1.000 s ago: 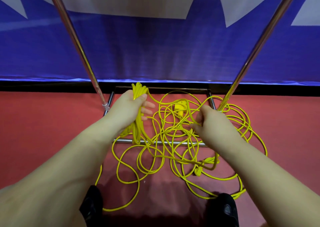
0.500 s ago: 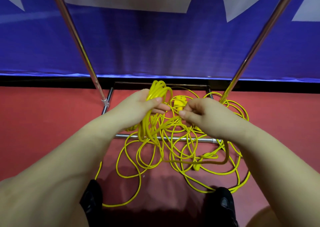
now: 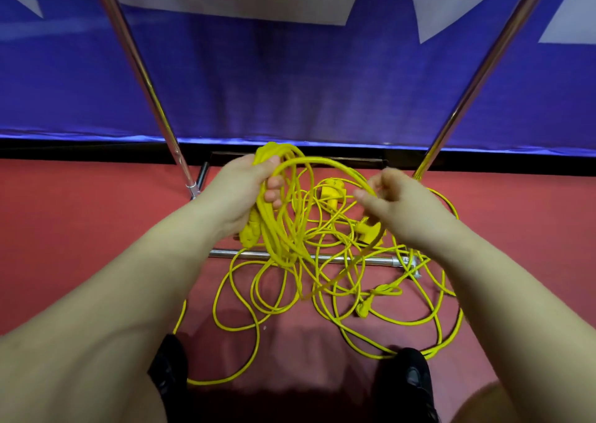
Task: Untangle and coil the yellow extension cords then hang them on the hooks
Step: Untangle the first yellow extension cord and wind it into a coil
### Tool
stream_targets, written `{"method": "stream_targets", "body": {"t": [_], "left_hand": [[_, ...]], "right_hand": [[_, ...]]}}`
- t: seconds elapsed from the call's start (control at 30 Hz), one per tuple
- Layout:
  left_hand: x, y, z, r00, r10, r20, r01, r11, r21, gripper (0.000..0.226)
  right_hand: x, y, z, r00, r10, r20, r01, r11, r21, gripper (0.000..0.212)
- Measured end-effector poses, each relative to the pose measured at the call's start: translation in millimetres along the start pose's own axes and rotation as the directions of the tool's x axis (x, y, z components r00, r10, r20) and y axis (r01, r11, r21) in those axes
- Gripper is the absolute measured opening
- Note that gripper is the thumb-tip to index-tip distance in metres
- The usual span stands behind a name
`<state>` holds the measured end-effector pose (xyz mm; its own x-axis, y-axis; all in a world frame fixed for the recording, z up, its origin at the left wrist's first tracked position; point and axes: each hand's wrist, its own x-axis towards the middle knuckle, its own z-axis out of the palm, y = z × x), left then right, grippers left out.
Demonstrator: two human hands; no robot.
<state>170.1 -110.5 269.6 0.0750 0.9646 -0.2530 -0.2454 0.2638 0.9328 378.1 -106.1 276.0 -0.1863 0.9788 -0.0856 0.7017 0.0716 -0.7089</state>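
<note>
A tangle of thin yellow extension cords point(image 3: 325, 297) lies in loose loops on the red floor between my feet and the rack's base. My left hand point(image 3: 240, 193) is shut on a bundle of coiled yellow cord point(image 3: 277, 229) that hangs down from its fist. One strand arcs from that bundle over to my right hand point(image 3: 392, 205), which pinches it between thumb and fingers. A yellow plug point(image 3: 332, 192) lies behind the hands, another plug point(image 3: 362, 308) rests on the floor lower right. No hooks are in view.
Two slanted chrome poles point(image 3: 142, 77) point(image 3: 480, 74) rise from a metal base frame; its front bar point(image 3: 354, 258) lies across the floor under the cords. A blue and white banner point(image 3: 296, 84) hangs behind. My black shoes point(image 3: 169, 374) point(image 3: 411, 380) stand at the bottom.
My right hand met the left hand at the bundle, laying a fresh loop onto it, then drew back to the right along the strand. The coiled bundle in my left hand has grown thicker.
</note>
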Motion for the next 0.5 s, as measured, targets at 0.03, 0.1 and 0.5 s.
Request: {"method": "stream_targets", "body": {"t": [0.03,0.1,0.5], "left_hand": [[2,0,-3,1.0,0.005,-0.006,-0.005,1.0,0.024,0.027],[3,-1,-6,1.0,0.011,0.029,-0.014,0.993,0.118,0.029],[-13,-7,16,0.966,-0.175,0.19,0.123,0.958,0.258,0.018]], "right_hand": [[2,2,-3,0.996,-0.036,-0.083,0.041,0.998,0.054,0.016],[3,2,-10,0.971,-0.096,-0.22,0.133,0.978,0.162,0.016],[-8,-11,13,0.971,-0.233,0.042,0.236,0.968,-0.079,0.01]]}}
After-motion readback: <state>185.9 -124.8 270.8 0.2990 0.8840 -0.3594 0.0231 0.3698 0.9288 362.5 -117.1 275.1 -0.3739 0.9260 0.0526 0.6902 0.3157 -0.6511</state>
